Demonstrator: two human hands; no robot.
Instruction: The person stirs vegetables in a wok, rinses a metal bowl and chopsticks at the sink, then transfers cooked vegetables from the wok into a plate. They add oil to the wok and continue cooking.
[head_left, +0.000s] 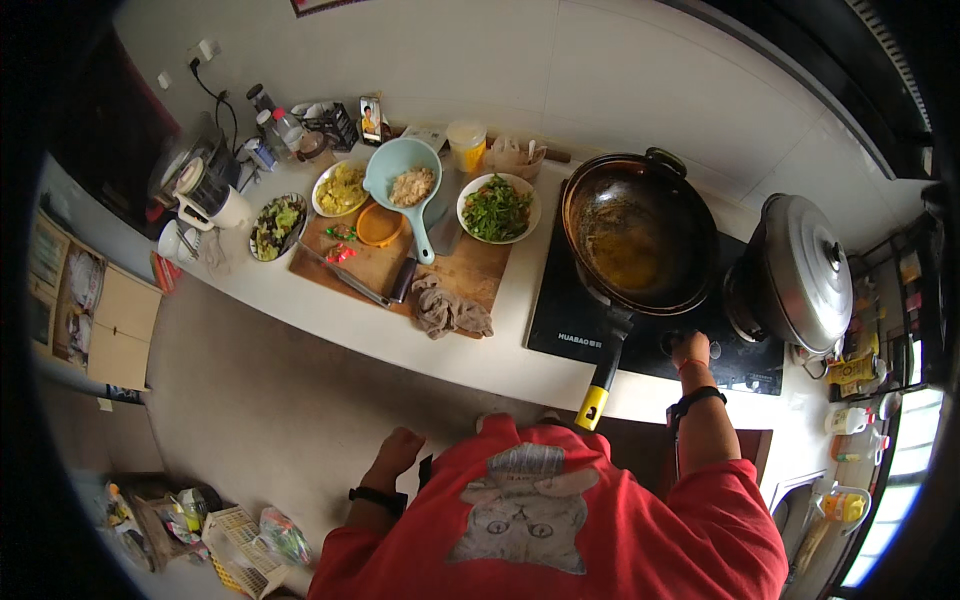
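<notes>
My right hand (691, 349) is on a control knob at the front of the black gas cooktop (570, 319), its fingers closed around it. Behind it a dark wok (637, 232) with yellowish oil in the bottom sits on the left burner, its black and yellow handle (598, 397) pointing towards me. My left hand (401, 450) hangs beside my body, loosely curled, with nothing seen in it. Left of the cooktop, a bowl of green leaves (496, 210) and a light blue strainer or ladle-like colander (390, 161) stand at the wooden cutting board (480, 285).
A lidded metal pot (806, 270) stands on the right burner. A knife (345, 277), an orange bowl (379, 225) and a crumpled cloth (448, 307) lie on the board. Plates of yellow food (341, 189) and greens (279, 225), and a blender (210, 196), are farther left.
</notes>
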